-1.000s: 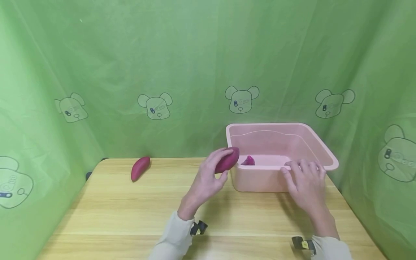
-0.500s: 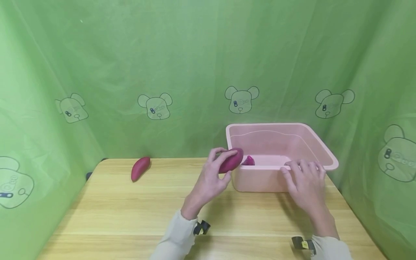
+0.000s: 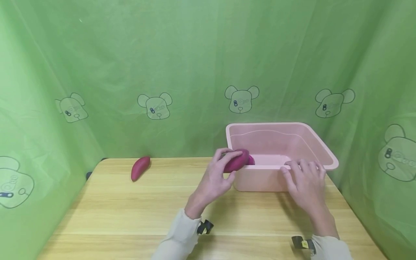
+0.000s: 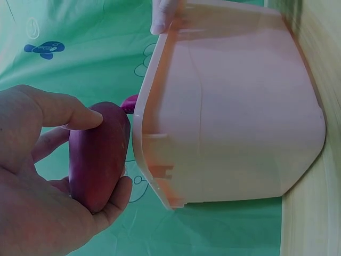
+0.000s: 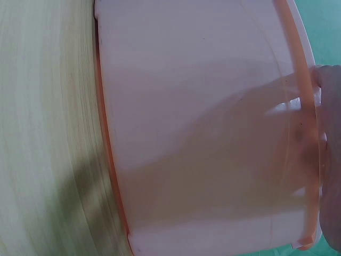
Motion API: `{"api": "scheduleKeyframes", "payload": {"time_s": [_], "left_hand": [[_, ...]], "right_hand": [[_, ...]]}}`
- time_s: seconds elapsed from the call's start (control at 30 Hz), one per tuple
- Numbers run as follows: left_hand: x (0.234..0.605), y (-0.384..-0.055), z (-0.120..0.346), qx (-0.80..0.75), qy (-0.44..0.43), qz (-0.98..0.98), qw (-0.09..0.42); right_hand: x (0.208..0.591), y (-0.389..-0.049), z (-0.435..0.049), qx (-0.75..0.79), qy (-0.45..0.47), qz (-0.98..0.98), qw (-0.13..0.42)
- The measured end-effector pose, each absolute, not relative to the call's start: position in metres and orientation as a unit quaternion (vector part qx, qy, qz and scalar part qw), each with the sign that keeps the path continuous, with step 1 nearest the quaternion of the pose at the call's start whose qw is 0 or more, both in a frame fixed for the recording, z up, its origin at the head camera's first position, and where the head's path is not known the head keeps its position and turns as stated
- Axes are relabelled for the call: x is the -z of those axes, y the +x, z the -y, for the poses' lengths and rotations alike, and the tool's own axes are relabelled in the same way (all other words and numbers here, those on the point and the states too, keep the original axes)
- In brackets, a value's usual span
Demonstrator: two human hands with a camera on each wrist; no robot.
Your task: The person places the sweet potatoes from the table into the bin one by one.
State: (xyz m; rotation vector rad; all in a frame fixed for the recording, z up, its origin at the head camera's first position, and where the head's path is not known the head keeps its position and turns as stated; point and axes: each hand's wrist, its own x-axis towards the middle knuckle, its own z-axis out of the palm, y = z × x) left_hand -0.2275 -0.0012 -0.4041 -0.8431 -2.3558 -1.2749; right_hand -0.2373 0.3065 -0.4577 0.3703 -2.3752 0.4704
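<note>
In the head view my left hand [image 3: 212, 178] holds a purple sweet potato [image 3: 236, 161] between thumb and fingers, at the near left corner of a pink plastic basin [image 3: 260, 178]. The left wrist view has the sweet potato [image 4: 98, 160] upright in the grip, beside the basin's rim [image 4: 139, 114]. A bright magenta thing [image 3: 251, 160] shows inside the basin, mostly hidden by the sweet potato and the front wall. My right hand [image 3: 307, 184] grips the basin's front rim, its fingers bent over the edge. Another sweet potato [image 3: 140, 168] lies at the table's back left.
The wooden table [image 3: 130, 216] ends at a green curtain [image 3: 195, 72] printed with bear heads, which also hangs at both sides. The basin stands at the back right of the table. Each wrist wears a dark camera strap [image 3: 205, 227].
My left hand has moved right with the sweet potato, which now overlaps the basin's left corner and covers part of the magenta thing. My right hand has stayed on the rim.
</note>
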Motion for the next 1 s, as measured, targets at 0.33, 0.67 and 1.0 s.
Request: {"api": "scheduleKeyframes", "payload": {"time_s": [0.33,0.67,1.0], "left_hand": [[0.401,-0.230,-0.008,0.432,-0.300,0.835,0.159],[0.396,-0.233,-0.019,0.415,-0.309,0.842,0.149],[0.391,-0.238,-0.025,0.402,-0.322,0.842,0.159]], "right_hand": [[0.458,-0.237,-0.306,-0.179,0.142,0.912,0.340],[0.458,-0.238,-0.306,-0.180,0.141,0.913,0.338],[0.457,-0.237,-0.306,-0.183,0.142,0.911,0.341]]}}
